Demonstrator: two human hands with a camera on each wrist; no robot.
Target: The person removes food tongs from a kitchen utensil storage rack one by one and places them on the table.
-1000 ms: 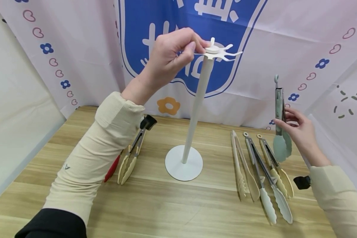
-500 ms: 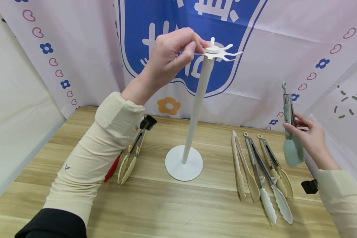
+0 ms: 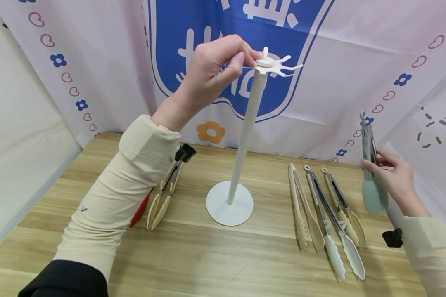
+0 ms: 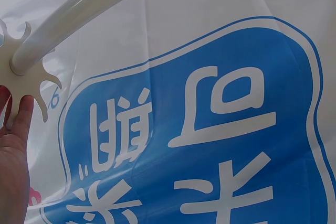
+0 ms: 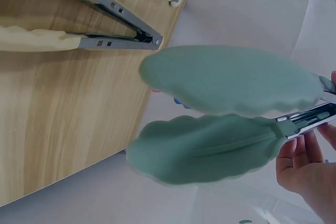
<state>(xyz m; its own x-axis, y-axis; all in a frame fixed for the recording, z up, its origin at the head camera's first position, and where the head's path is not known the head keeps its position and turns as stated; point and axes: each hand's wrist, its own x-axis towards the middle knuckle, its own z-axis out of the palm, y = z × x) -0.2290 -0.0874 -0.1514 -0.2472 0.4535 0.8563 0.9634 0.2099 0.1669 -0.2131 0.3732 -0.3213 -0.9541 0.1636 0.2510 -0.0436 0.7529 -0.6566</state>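
My left hand [image 3: 220, 62] pinches the edge of the hooked top [image 3: 273, 67] of a white stand [image 3: 246, 132]. In the left wrist view its fingers [image 4: 20, 119] are at one of the curved hooks. Over at the right, my right hand [image 3: 395, 175] grips a pair of pale green tongs [image 3: 373, 194] by the handles. These tongs are held upright above the table, ring end up, with the scalloped heads downward. The right wrist view shows the two green heads [image 5: 231, 80] slightly apart.
Beige tongs [image 3: 304, 210], grey-white tongs [image 3: 334, 231] and cream tongs [image 3: 347, 214] lie on the wooden table [image 3: 215, 260] right of the stand. Beside my left forearm lie yellow tongs [image 3: 160, 210] and a red-tipped utensil [image 3: 140, 212]. A printed cloth [image 3: 115, 74] hangs behind.
My right hand has moved right and down with the green tongs, away from the stand. My left hand and the stand have stayed in place.
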